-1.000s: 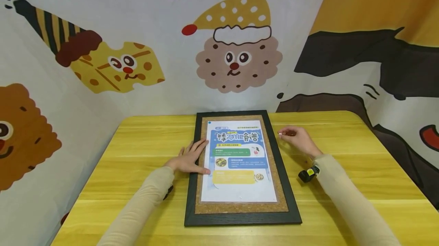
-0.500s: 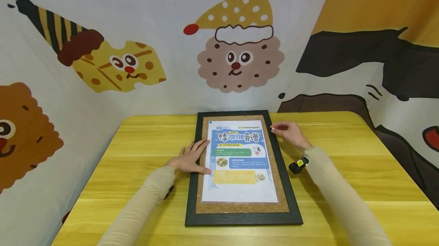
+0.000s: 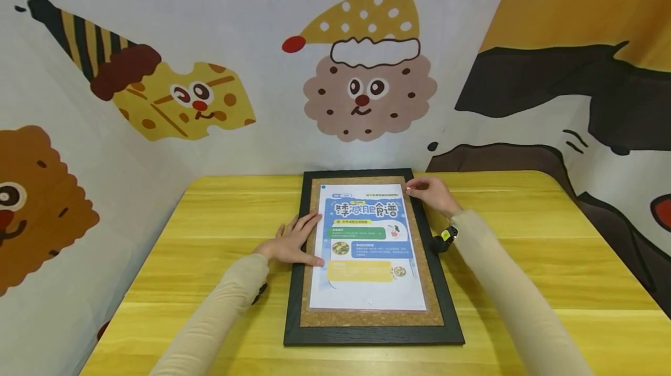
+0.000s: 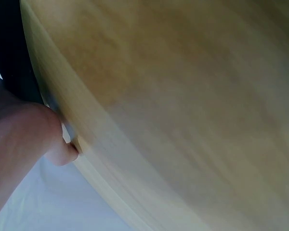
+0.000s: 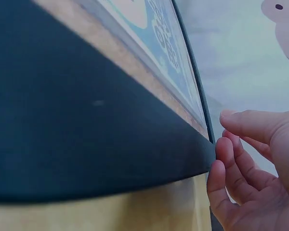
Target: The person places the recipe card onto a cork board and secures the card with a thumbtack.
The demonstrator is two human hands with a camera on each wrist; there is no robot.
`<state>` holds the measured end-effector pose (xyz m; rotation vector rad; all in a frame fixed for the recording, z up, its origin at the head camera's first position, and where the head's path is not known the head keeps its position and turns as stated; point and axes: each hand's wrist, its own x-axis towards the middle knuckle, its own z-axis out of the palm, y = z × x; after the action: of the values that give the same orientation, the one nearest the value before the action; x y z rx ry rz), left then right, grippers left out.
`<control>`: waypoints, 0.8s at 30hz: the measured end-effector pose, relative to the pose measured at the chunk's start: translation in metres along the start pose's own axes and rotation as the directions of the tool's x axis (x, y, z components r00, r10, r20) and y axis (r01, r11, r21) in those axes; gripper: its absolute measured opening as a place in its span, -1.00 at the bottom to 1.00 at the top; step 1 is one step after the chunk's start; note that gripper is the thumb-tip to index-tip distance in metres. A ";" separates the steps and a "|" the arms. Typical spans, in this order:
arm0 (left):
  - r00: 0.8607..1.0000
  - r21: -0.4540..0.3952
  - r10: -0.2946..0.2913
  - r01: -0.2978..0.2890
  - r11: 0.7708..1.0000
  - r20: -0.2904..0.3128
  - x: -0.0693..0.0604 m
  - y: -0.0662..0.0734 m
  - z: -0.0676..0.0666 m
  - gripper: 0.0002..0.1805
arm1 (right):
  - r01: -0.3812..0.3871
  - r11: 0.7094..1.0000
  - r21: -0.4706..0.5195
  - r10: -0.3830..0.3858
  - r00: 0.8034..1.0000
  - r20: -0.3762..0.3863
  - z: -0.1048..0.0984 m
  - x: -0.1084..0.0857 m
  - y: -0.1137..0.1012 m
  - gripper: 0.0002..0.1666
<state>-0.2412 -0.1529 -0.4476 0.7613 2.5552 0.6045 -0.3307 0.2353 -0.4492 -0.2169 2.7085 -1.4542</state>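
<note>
A printed sheet [image 3: 367,294] with blue, green and yellow blocks lies on a black-framed corkboard [image 3: 372,319]. At its top left corner sits a round blue thumbtack [image 3: 323,187]. My left hand [image 3: 290,243] rests with spread fingers across the frame's left side, its thumb on the sheet's edge. By the board's upper right corner, my right hand [image 3: 432,192] pinches a tiny white thumbtack [image 3: 409,190] between thumb and index finger. The right wrist view shows that hand [image 5: 260,168] at the frame's corner, the thumbtack hidden from there.
The board lies on a yellow wood-grain table [image 3: 209,236], its far end near a wall [image 3: 251,149] printed with cartoon food. Black straps with small devices [image 3: 445,236] are on the wrists.
My right hand has moved left and away from me, from beside the board to its upper right corner, carrying the white thumbtack. The left hand has stayed in place on the frame.
</note>
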 end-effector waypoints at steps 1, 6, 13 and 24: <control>1.000 0.000 -0.002 0.002 1.000 0.000 0.000 0.000 0.000 0.20 | 0.003 1.000 -0.007 -0.003 1.000 0.001 0.001 0.003 -0.001 -0.72; 1.000 -0.007 -0.008 0.008 1.000 -0.001 0.000 -0.001 0.000 0.21 | 0.041 0.998 -0.040 -0.041 0.999 0.004 0.003 0.014 -0.005 -0.74; 1.000 0.001 -0.014 0.014 1.000 -0.002 0.002 -0.002 0.001 0.21 | 0.059 0.997 -0.052 -0.058 0.998 0.010 0.007 0.024 -0.006 -0.77; 1.000 -0.007 -0.025 0.025 1.000 0.002 0.001 0.000 0.001 0.20 | 0.046 0.994 -0.100 -0.045 0.999 0.013 0.012 0.034 -0.005 -0.81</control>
<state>-0.2419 -0.1521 -0.4487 0.7255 2.5558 0.6040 -0.3620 0.2180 -0.4514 -0.2927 2.7884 -1.3253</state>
